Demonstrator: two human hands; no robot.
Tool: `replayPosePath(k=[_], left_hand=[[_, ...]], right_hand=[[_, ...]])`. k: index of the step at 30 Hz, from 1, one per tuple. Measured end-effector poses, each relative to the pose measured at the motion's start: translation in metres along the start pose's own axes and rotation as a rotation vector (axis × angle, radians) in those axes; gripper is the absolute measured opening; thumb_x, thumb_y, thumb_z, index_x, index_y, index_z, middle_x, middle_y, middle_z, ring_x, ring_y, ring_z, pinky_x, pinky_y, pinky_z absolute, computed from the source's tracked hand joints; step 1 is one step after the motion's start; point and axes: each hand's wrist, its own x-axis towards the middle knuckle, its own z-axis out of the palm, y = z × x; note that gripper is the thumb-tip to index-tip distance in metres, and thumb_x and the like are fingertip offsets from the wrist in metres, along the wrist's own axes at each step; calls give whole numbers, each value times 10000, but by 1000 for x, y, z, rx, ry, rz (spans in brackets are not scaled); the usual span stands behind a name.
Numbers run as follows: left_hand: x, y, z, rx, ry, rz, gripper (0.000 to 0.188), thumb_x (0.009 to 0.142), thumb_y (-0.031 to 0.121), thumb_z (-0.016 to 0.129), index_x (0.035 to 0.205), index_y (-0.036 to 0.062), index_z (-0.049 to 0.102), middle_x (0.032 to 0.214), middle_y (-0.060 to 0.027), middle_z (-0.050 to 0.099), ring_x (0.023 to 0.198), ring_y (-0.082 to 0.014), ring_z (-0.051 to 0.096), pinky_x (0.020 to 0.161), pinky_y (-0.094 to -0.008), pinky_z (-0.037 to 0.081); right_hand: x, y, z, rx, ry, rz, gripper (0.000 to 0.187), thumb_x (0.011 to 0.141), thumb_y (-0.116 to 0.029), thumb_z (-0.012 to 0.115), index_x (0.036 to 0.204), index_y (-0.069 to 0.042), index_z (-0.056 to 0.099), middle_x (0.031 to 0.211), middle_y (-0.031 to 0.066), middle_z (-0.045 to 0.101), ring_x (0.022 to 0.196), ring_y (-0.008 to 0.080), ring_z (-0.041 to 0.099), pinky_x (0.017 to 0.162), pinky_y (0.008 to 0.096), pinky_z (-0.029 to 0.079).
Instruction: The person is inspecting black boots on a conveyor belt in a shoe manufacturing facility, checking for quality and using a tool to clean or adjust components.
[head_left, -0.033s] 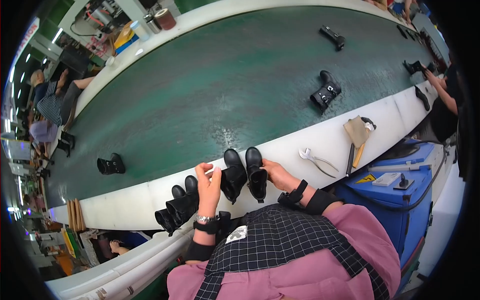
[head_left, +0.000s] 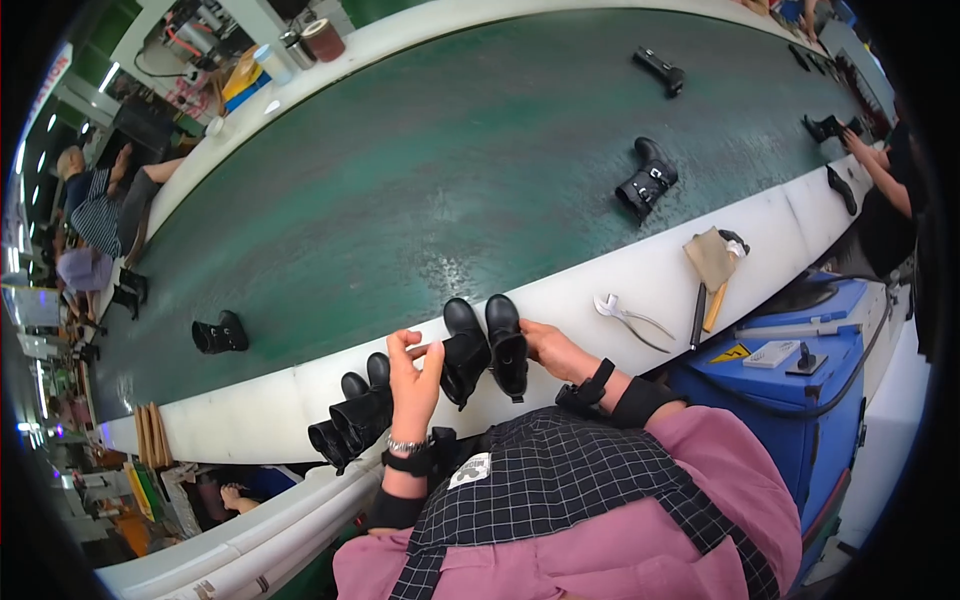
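Note:
Two black ankle boots stand side by side in front of me on the white ledge, toes pointing away: a left one (head_left: 465, 365) and a right one (head_left: 508, 362). My right hand (head_left: 548, 347) grips the right boot's outer side, its fingertips partly hidden by the boot. Just left of the pair is my left hand (head_left: 413, 372), thumb and forefinger apart, with nothing visible in it. Beyond that hand, another pair of black boots (head_left: 352, 424) leans on the ledge, partly covered by my wrist.
On the ledge (head_left: 585, 300) to the right lie metal pincers (head_left: 632, 321) and a hammer (head_left: 716, 305) beside a tan pad (head_left: 710, 255). Buckled black boots (head_left: 648, 184) rest on the green belt (head_left: 400, 210). A blue machine (head_left: 770, 390) stands at my right; co-workers sit farther off.
The whole view shifts very slightly. The right boot tilts a little in my right hand; my left hand stays beside the left boot.

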Motion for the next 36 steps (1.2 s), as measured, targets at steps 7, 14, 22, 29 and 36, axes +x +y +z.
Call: replayPosePath(k=[7,14,22,29,36], left_hand=[[-22,37,1,798,-346,186,458,697,426,743,791,-4,617,862,-190,564,625,-316,573,577,-387,495],[-10,23,30,944,-356,220,632,594,538,747,853,-31,652,807,-217,588,834,-360,594,648,-409,512],[-8,32,41,982,-409,145,477,603,360,702,847,-45,635,913,-222,560,795,-344,613,680,-400,523],[-4,14,50,933,-322,208,345,657,306,661,762,-23,657,825,-220,603,683,-340,634,638,-405,530],[47,-3,17,691,-200,102,314,676,263,592,672,-49,627,648,-222,607,631,-387,607,600,-438,485]], right_hand=[[-2,10,4,-25,-16,-68,471,915,-82,442,1371,-7,346,1181,34,525,1028,87,504,882,230,401],[-3,11,10,66,57,-133,502,891,-90,470,1349,71,346,1157,101,537,1014,138,500,864,264,407],[-12,0,0,112,72,-42,543,885,-110,511,1366,67,335,1116,76,583,953,123,556,823,234,435],[0,-10,-12,-25,110,-1,372,888,-131,514,1231,13,490,1052,49,600,899,109,572,810,277,460],[10,-2,-19,-73,157,-80,282,871,-137,551,1130,-33,515,898,-5,527,774,72,512,730,227,443]])
